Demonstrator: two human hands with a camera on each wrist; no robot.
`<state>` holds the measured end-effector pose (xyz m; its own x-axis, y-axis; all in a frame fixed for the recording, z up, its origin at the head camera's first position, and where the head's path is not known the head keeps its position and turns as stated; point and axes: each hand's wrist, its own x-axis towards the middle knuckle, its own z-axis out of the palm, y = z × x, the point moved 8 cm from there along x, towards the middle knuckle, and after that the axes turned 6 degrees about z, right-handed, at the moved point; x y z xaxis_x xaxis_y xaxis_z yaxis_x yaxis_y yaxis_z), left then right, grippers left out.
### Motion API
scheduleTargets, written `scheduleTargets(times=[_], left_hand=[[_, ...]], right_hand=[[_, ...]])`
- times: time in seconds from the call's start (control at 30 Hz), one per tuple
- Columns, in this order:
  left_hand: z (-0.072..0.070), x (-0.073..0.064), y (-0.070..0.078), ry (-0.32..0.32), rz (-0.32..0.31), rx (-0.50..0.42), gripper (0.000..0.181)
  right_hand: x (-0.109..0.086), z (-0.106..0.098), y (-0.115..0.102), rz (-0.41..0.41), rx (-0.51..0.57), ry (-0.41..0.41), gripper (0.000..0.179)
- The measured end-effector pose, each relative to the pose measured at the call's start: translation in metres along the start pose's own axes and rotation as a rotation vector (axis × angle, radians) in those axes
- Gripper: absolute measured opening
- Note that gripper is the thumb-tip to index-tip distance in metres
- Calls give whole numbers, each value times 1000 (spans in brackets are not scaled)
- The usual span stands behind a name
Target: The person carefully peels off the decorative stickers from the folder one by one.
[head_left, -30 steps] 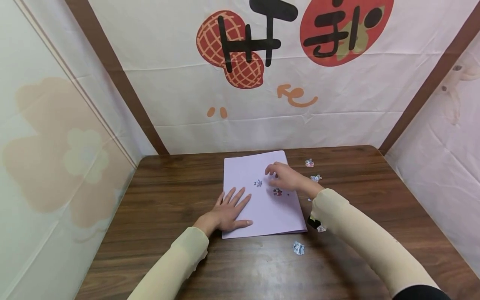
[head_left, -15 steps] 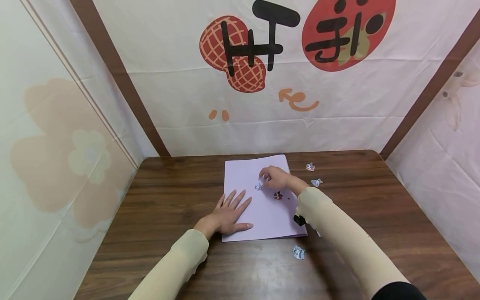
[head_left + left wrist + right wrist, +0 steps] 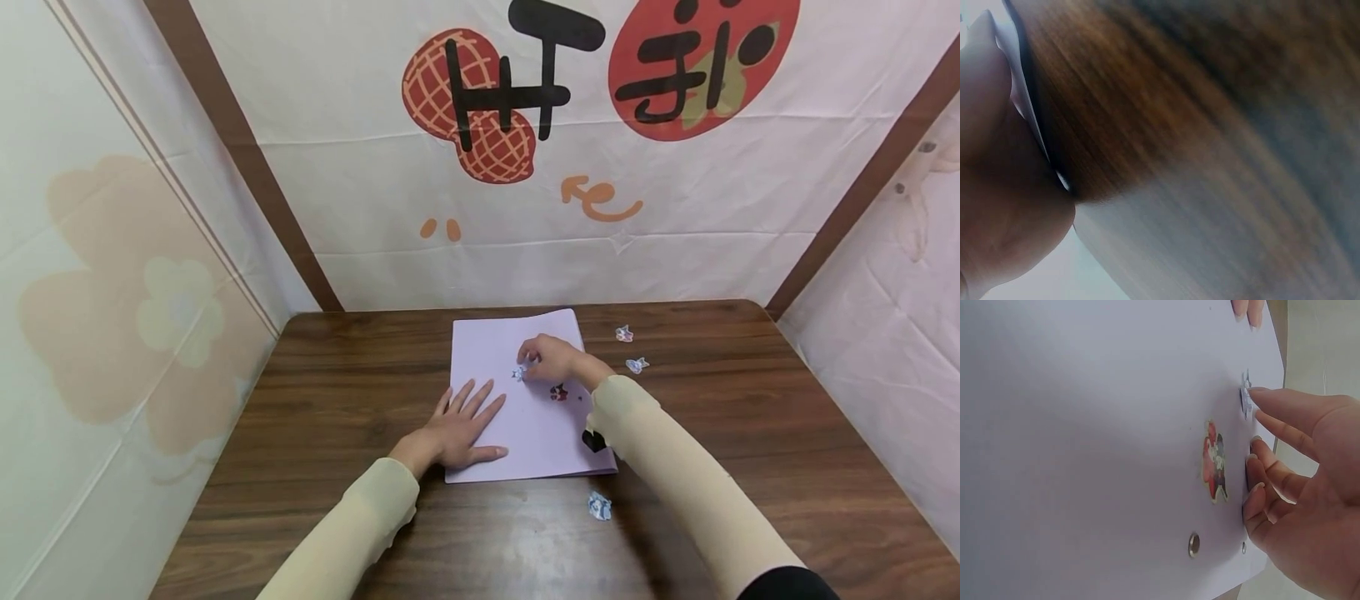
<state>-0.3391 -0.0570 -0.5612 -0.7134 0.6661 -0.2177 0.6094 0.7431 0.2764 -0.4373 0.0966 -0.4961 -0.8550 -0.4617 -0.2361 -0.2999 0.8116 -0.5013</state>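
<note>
A pale lilac booklet (image 3: pixel 540 450) lies on the wooden table. Spread flat on its left side, my left hand (image 3: pixel 459 433) rests with straight fingers. My right hand (image 3: pixel 553 358) reaches in from the right, fingers bent, and pinches the edge of a small blue-and-white character sticker (image 3: pixel 517 375) on the cover. In the right wrist view, the thumb tip overlaps this sticker (image 3: pixel 1245 394) and the index fingertip sits just beside it. Nearer the right edge is a red-and-black character sticker (image 3: pixel 558 392), flat on the cover. The left wrist view shows mainly tabletop beside the hand.
Loose stickers lie on the table: one (image 3: pixel 624 333) at the back right, another (image 3: pixel 637 365) beside it, and a blue one (image 3: pixel 600 506) in front of the booklet. A small shiny metal ring (image 3: pixel 1194 545) shows on the cover. A printed curtain (image 3: pixel 360 208) stands behind the table.
My right hand has moved left and down from above the cover to the blue-and-white sticker, then stayed there. The left hand keeps its place on the booklet.
</note>
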Motion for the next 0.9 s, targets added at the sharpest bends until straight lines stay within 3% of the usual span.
scheduleTargets(times=[0.47, 0.63, 0.9], left_hand=[[-2, -1, 3, 11, 2, -15, 91], [-4, -2, 3, 0, -7, -4, 91], [-14, -8, 13, -15, 10, -22, 90]], right_hand=[[2, 2, 0, -3, 51, -38, 18], [4, 3, 3, 17, 62, -51, 24], [6, 5, 2, 31, 28, -87, 19]])
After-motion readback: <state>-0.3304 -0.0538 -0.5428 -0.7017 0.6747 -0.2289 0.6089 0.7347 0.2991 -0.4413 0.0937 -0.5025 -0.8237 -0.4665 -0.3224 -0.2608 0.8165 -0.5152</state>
